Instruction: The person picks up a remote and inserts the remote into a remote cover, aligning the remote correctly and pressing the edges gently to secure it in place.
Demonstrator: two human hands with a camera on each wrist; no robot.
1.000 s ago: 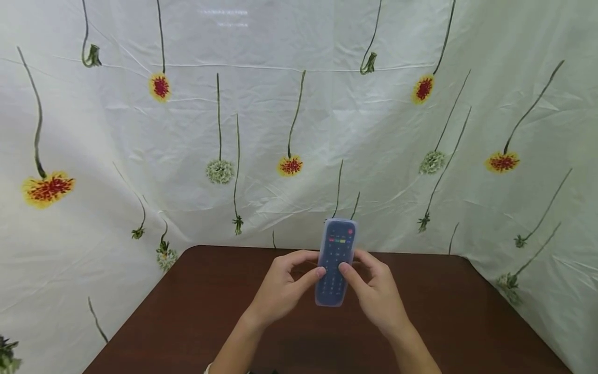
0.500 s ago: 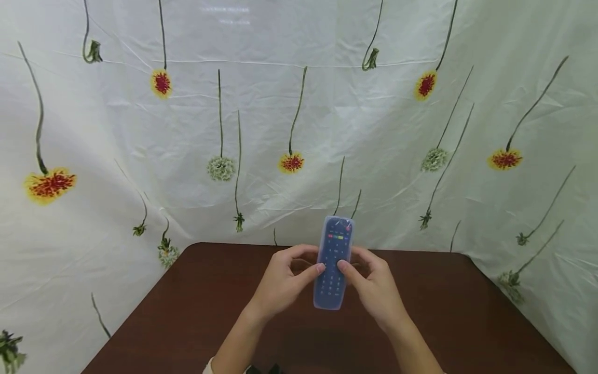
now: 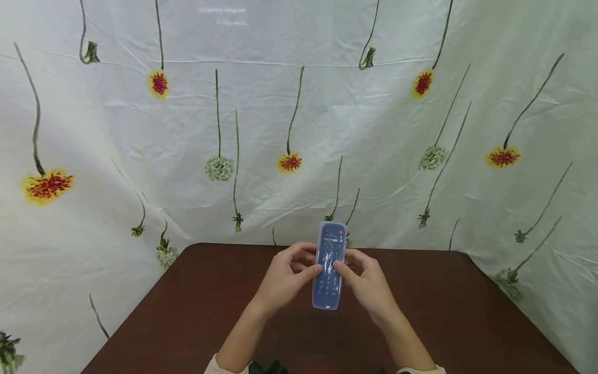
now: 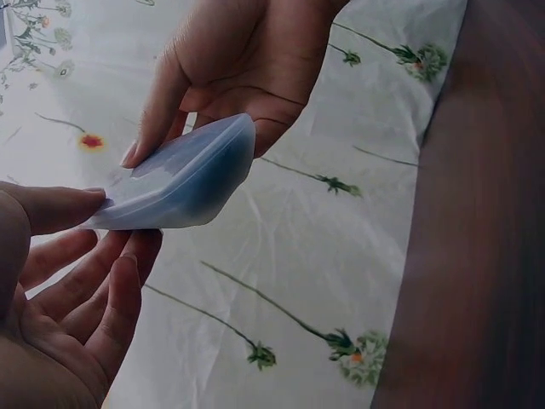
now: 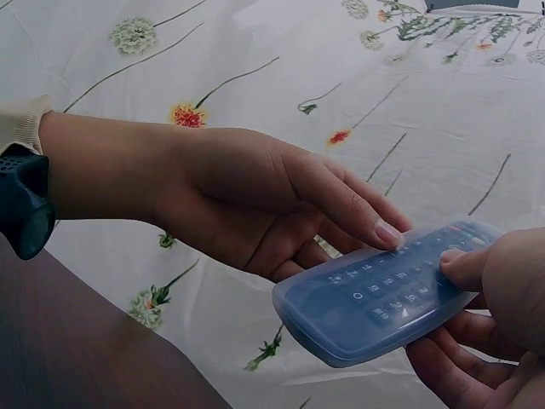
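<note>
A blue remote control (image 3: pixel 328 285) in a translucent cover is held up over the table, its buttons facing the head camera. From the left side, my left hand (image 3: pixel 282 278) grips it with the thumb on its face and the fingers behind. My right hand (image 3: pixel 371 285) pinches it from the other side, thumb tip on the buttons. In the left wrist view the remote control (image 4: pixel 192 183) shows edge-on between both hands. The right wrist view shows several rows of pale buttons on the remote control (image 5: pixel 383 294).
A dark reddish-brown table (image 3: pixel 196 311) lies beneath the hands. Behind it and along both sides hangs a white cloth (image 3: pixel 261 119) printed with flowers. A dark device (image 5: pixel 25 200) is worn at the left wrist, beside a cream cuff (image 5: pixel 25 119).
The hands and the remote control have shifted slightly left, and the remote control stands a bit more upright. Both hands keep hold of it throughout.
</note>
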